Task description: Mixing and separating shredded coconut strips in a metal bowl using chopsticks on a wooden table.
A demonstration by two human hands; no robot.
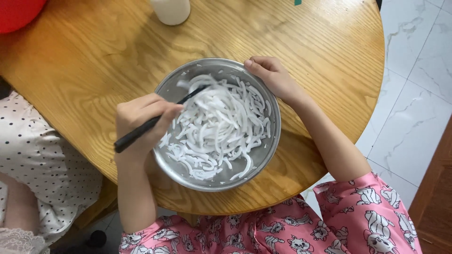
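At the far left edge, another person in a polka-dotted garment is sitting beside the round wooden table, and a red rounded object is showing at the table's top corner.

Moving right, the left hand is curling its fingers tightly around a black utensil, pinching it near the middle. The handle end is sticking out towards the person, and the working end is reaching into the metal bowl.

The bowl is resting on the table near its front edge and is holding a loose tangle of white strips, spread across most of its bottom. The utensil's tip is sitting among the strips at the upper left of the heap, blurred there, so stirring or lifting seems to be the step in hand. Working through the rest of the heap is calling for a steady bowl and a shallow sweep, so that no strips are going over the low rim.

Above the bowl, a white container is standing at the table's far side; its contents are hidden.

To the right, the right hand is gripping the bowl's far rim, fingers closed over the edge. Beyond it, a pale tiled floor is showing.
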